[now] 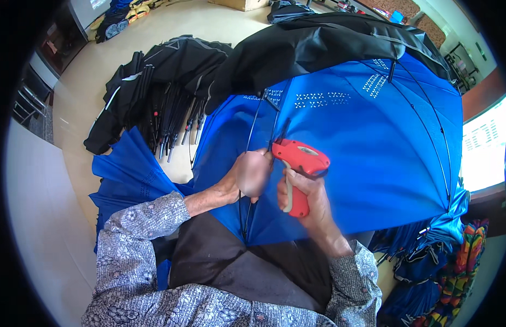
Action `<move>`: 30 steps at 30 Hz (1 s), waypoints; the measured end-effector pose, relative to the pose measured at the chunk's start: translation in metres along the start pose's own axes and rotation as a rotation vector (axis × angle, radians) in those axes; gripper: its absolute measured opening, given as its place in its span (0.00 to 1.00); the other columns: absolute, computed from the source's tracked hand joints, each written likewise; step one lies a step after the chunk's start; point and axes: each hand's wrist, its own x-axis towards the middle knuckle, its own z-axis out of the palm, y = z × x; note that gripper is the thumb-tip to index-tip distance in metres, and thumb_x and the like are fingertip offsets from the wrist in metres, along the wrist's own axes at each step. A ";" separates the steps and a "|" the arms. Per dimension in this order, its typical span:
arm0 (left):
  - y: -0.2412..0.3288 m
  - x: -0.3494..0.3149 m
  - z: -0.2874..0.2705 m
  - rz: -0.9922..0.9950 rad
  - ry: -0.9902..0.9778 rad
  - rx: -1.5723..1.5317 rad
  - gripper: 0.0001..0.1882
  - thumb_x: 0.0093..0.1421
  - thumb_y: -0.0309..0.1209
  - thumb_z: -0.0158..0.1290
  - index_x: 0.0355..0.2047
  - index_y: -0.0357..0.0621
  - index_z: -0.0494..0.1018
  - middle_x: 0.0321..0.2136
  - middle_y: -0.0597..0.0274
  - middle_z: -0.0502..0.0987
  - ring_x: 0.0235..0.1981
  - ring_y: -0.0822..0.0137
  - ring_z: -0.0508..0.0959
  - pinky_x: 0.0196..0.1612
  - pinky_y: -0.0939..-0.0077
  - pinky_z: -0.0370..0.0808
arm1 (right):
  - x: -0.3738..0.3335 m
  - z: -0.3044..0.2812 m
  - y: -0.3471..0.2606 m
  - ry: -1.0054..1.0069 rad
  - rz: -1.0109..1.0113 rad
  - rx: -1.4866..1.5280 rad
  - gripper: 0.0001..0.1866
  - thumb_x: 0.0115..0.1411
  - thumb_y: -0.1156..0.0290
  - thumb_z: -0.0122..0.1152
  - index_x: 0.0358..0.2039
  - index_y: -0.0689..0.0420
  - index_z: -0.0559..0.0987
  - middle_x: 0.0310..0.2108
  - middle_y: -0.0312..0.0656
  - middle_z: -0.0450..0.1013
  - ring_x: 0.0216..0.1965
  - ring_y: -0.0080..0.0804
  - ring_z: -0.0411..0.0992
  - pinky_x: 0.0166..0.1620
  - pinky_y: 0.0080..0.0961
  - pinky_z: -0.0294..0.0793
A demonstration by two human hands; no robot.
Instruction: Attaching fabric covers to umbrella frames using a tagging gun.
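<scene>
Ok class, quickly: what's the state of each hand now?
Left hand: at the blue umbrella; blurred, so its grip cannot be told.
Right hand: closed, holding the red gun-shaped tool.

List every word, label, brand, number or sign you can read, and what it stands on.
No text is readable.
Blue umbrella: rows of pale marks, not legible as words.
Red tool: oval badge, too small.
Bright panel at right: faint marks, blurred.
</scene>
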 end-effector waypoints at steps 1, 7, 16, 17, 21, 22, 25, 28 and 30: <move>0.005 -0.001 0.005 0.017 -0.017 0.009 0.17 0.68 0.37 0.33 0.29 0.38 0.63 0.12 0.65 0.65 0.09 0.76 0.66 0.09 0.81 0.63 | -0.005 -0.001 -0.002 0.008 -0.013 -0.037 0.14 0.59 0.66 0.54 0.40 0.61 0.67 0.24 0.45 0.70 0.21 0.33 0.71 0.24 0.31 0.73; 0.008 0.001 0.021 0.121 -0.161 0.068 0.17 0.66 0.38 0.38 0.28 0.36 0.62 0.12 0.64 0.64 0.09 0.75 0.67 0.10 0.81 0.64 | -0.041 0.003 -0.010 0.133 -0.053 -0.083 0.15 0.59 0.66 0.54 0.40 0.63 0.67 0.24 0.47 0.70 0.22 0.37 0.72 0.26 0.33 0.75; 0.008 0.059 -0.060 0.225 -0.389 -0.176 0.28 0.55 0.57 0.50 0.31 0.42 0.64 0.14 0.70 0.60 0.10 0.80 0.60 0.12 0.85 0.61 | -0.096 0.042 -0.069 0.320 -0.030 0.068 0.16 0.59 0.66 0.53 0.43 0.64 0.67 0.30 0.51 0.72 0.28 0.43 0.75 0.33 0.39 0.78; 0.026 0.060 -0.074 -0.066 -0.367 -0.334 0.28 0.55 0.58 0.50 0.31 0.43 0.65 0.15 0.71 0.59 0.11 0.81 0.58 0.11 0.87 0.59 | -0.109 0.047 -0.080 0.325 -0.040 0.060 0.16 0.59 0.66 0.53 0.43 0.64 0.67 0.30 0.51 0.72 0.28 0.43 0.75 0.33 0.39 0.78; 0.057 0.071 -0.111 -0.042 -0.076 0.243 0.23 0.59 0.55 0.45 0.31 0.47 0.70 0.14 0.74 0.57 0.13 0.82 0.56 0.16 0.86 0.57 | -0.137 0.047 -0.117 0.267 -0.469 -0.087 0.19 0.59 0.63 0.51 0.44 0.64 0.67 0.31 0.52 0.72 0.29 0.45 0.75 0.33 0.42 0.77; 0.052 0.073 -0.117 -0.036 -0.083 0.248 0.23 0.59 0.55 0.45 0.31 0.47 0.70 0.14 0.74 0.57 0.13 0.82 0.56 0.16 0.86 0.57 | -0.135 0.046 -0.123 0.236 -0.610 -0.088 0.19 0.59 0.63 0.51 0.44 0.64 0.67 0.31 0.52 0.72 0.29 0.45 0.75 0.34 0.42 0.77; 0.004 0.094 -0.139 0.117 0.217 0.261 0.23 0.59 0.56 0.44 0.33 0.48 0.73 0.15 0.76 0.61 0.13 0.82 0.58 0.15 0.85 0.55 | -0.123 0.047 -0.131 0.317 -0.578 -0.102 0.18 0.58 0.64 0.52 0.44 0.63 0.67 0.31 0.52 0.72 0.29 0.44 0.75 0.33 0.41 0.77; -0.037 0.103 -0.195 0.026 0.067 0.094 0.23 0.60 0.55 0.45 0.30 0.48 0.73 0.14 0.76 0.63 0.12 0.81 0.61 0.13 0.85 0.55 | -0.093 0.039 -0.116 0.332 -0.383 -0.082 0.16 0.58 0.67 0.55 0.43 0.62 0.68 0.31 0.49 0.72 0.28 0.41 0.75 0.32 0.37 0.77; -0.068 0.123 -0.226 -0.249 0.540 0.338 0.22 0.61 0.52 0.46 0.18 0.51 0.70 0.09 0.73 0.62 0.08 0.78 0.60 0.10 0.83 0.53 | -0.070 0.027 -0.083 0.207 -0.089 -0.014 0.17 0.59 0.65 0.54 0.43 0.66 0.68 0.32 0.49 0.72 0.30 0.38 0.75 0.34 0.33 0.78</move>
